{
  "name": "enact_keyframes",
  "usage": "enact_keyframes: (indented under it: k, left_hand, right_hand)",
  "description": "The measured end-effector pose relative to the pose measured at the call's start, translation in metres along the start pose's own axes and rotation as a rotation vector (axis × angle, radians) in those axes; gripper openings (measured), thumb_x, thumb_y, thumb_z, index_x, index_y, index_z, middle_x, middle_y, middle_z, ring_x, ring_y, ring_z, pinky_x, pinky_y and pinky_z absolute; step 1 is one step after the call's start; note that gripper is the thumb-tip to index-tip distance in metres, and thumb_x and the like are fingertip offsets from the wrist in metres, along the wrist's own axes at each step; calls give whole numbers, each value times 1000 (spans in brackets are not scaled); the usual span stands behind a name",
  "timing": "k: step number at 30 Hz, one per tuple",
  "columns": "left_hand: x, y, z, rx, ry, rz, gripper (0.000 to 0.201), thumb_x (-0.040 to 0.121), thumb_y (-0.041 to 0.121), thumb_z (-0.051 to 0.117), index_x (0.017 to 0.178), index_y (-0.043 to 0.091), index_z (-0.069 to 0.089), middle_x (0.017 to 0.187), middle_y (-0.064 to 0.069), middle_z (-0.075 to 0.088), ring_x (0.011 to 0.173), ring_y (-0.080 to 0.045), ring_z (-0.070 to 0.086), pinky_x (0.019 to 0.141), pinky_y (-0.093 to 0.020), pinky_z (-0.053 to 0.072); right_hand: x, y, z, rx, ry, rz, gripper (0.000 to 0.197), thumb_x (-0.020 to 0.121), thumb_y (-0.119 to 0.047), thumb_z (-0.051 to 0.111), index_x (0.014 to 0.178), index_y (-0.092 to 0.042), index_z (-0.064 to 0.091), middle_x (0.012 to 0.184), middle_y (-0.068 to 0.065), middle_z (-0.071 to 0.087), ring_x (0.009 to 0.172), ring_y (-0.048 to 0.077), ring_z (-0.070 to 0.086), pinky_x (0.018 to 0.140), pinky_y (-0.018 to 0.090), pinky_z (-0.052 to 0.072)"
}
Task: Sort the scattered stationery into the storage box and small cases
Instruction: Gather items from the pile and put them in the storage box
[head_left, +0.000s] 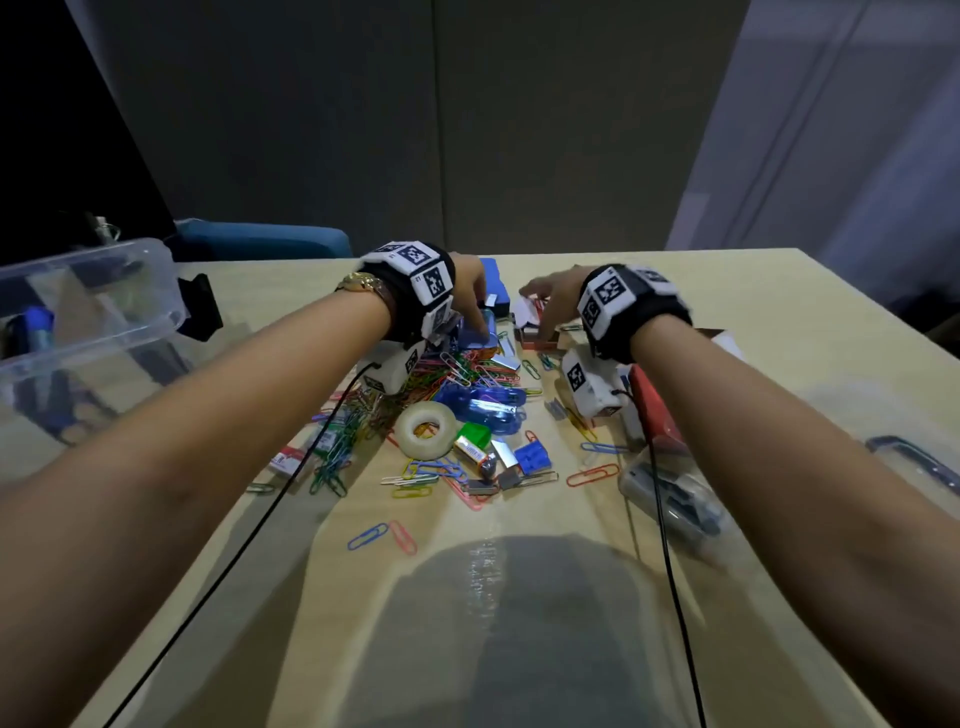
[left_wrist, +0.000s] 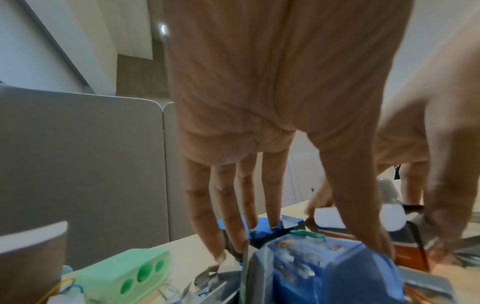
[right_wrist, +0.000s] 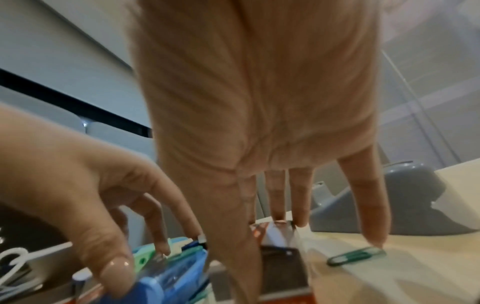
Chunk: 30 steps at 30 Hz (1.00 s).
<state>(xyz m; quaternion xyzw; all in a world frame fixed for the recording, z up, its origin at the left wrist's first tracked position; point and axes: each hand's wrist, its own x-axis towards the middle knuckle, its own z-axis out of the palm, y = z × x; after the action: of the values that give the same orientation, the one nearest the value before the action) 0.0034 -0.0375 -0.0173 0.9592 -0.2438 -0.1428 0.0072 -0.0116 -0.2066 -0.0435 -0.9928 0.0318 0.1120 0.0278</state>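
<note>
A small translucent blue case (head_left: 475, 335) lies at the far end of the stationery pile. My left hand (head_left: 480, 325) grips it from above, thumb on one side and fingers on the other. The left wrist view shows the left hand (left_wrist: 301, 253) spanning the blue case (left_wrist: 324, 267). To its right stands a small open red-and-white staple box (head_left: 537, 338). My right hand (head_left: 537, 312) reaches down over it with straight fingers. In the right wrist view the fingertips (right_wrist: 278, 216) touch the flap of the staple box (right_wrist: 280, 263), beside the blue case (right_wrist: 176, 275).
A clear storage box (head_left: 88, 306) stands at the far left. Several coloured paper clips (head_left: 457, 371), a tape roll (head_left: 425, 430), a blue stapler (head_left: 483, 408) and a green sharpener (head_left: 474, 435) lie mid-table. A clear pencil case (head_left: 675, 499) lies at the right.
</note>
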Motion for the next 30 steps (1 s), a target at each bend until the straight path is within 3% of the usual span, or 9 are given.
enact_keyframes:
  k: [2, 5, 10, 15, 19, 22, 25, 27, 30]
  left_hand:
    - [6, -2, -1, 28, -1, -9, 60, 52, 55, 87, 89, 16, 62, 93, -8, 65, 78, -23, 52, 73, -34, 46]
    - [4, -1, 0, 50, -3, -15, 60, 61, 44, 88, 99, 3, 67, 102, -10, 68, 85, -25, 59, 78, -36, 50]
    - [4, -1, 4, 51, -6, 10, 50, 66, 40, 86, 96, 4, 70, 96, -10, 66, 85, -25, 58, 83, -38, 51]
    - [4, -4, 2, -144, 62, 34, 67, 76, 37, 80, 129, 6, 52, 121, -10, 61, 108, -27, 57, 94, -35, 47]
    - [3, -3, -1, -260, 104, 92, 40, 83, 27, 75, 113, 3, 68, 114, -14, 67, 92, -19, 57, 88, -34, 49]
    - [6, 1, 1, -315, 147, 112, 33, 84, 22, 75, 111, 5, 69, 109, -13, 68, 87, -17, 57, 74, -27, 47]
    - [6, 6, 3, -404, 134, 142, 37, 84, 19, 75, 117, 6, 64, 103, -10, 68, 81, -16, 60, 62, -20, 50]
    - [7, 11, 4, -421, 164, 141, 29, 84, 18, 75, 108, 5, 66, 95, -10, 69, 72, -15, 64, 66, -24, 54]
    - [7, 15, 6, -368, 211, 112, 14, 82, 14, 76, 89, 4, 69, 87, -7, 70, 79, -18, 67, 75, -32, 58]
  right_hand:
    - [21, 7, 10, -21, -4, -17, 66, 62, -28, 80, 124, -28, 58, 126, 3, 64, 107, 28, 64, 88, 41, 55]
    - [-6, -5, 0, -7, -22, -42, 73, 52, -28, 88, 117, -31, 56, 114, 4, 62, 96, 27, 60, 82, 45, 56]
    - [-34, -10, -11, 180, -96, -41, 76, 62, -9, 89, 127, -21, 53, 128, 13, 51, 112, 35, 56, 90, 52, 52]
    - [-39, 7, -18, 536, -224, -94, 65, 71, 11, 78, 119, -27, 56, 129, 10, 47, 113, 34, 58, 89, 52, 55]
    - [-38, 16, -21, 585, -193, -55, 59, 80, 12, 68, 127, -23, 57, 117, 21, 62, 102, 40, 66, 83, 53, 57]
    - [-33, 19, -16, 634, -43, 9, 37, 80, 17, 62, 104, -10, 66, 100, 22, 66, 84, 34, 67, 66, 39, 61]
    - [-30, 21, -10, 736, 8, 39, 18, 86, 9, 61, 82, -7, 69, 89, 21, 66, 79, 28, 65, 74, 39, 60]
    - [-26, 23, -7, 786, 6, 54, 14, 89, 1, 63, 79, -7, 69, 86, 19, 65, 79, 27, 63, 82, 44, 58]
    - [-21, 26, -2, 820, 52, 90, 9, 88, -3, 66, 79, -2, 65, 83, 18, 61, 78, 28, 59, 88, 53, 53]
